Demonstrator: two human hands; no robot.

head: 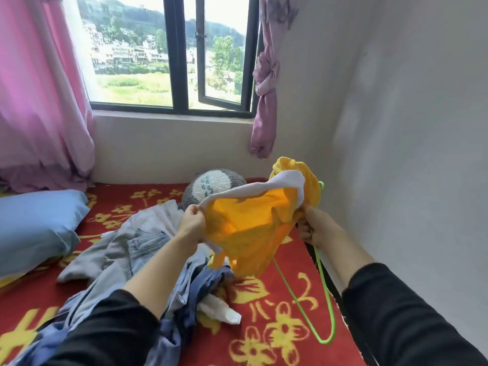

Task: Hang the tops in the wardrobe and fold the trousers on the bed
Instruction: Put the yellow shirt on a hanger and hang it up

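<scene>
**Yellow top held up over the bed, green hanger in the right grip**

The left grip (191, 220) pinches the white-trimmed edge of a yellow top (250, 223) between thumb and curled fingers. The right grip (315, 227) is closed round the top's other side together with a green wire hanger (328, 294). The top is stretched between the two grips in the air, above the bed (277, 326) and close to the white wall (409, 128), with its opening spread towards the camera. Most of the hanger slants down from the right grip towards the red, yellow-flowered blanket, and a small green piece shows beside the top's upper right edge. How far the hanger sits inside the top cannot be told.

Under the left forearm a heap of clothes lies on the bed: pale denim jeans (148, 241), a grey garment (105, 257), darker blue pieces (184, 286) and a white piece (221, 311). A blue pillow (37, 228) lies at the left. A grey-and-white plush toy (214, 184) lies below the window (179, 62), behind the top. A pink curtain (34, 101) hangs left of the window and a knotted mauve curtain (265, 83) hangs right of it.
</scene>
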